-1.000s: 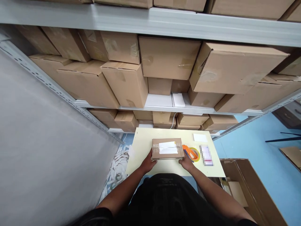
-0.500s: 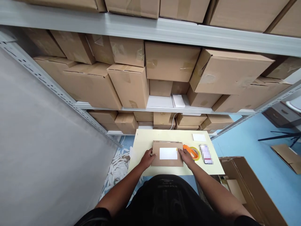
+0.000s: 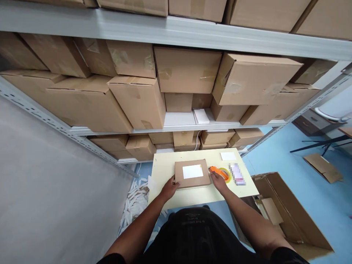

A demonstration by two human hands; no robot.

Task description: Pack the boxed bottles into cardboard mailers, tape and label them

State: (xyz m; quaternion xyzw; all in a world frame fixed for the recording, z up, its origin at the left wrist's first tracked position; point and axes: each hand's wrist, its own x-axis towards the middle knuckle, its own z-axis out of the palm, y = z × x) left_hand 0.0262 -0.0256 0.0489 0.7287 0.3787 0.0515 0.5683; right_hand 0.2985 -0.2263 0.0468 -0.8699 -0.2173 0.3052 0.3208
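A small flat cardboard box [image 3: 192, 173] with a white label on top lies on a pale yellow table [image 3: 170, 165]. My left hand [image 3: 169, 186] grips its near left corner. My right hand [image 3: 217, 180] holds its right edge, fingers curled against the side. Just right of the box sits an orange tape dispenser [image 3: 220, 172] with a roll of tape. Beyond it lie a stack of printed slips [image 3: 237, 173] and a white card [image 3: 228, 156].
Grey metal shelving [image 3: 192, 33] packed with cardboard boxes rises behind the table. An open cardboard box [image 3: 288, 216] stands on the blue floor at the right. White paper strips [image 3: 134, 201] litter the floor at the left, beside a grey wall.
The box has been turned over from its taped side to a plain face with the label and laid flat. Both hands stayed on its sides. The view has shifted right.
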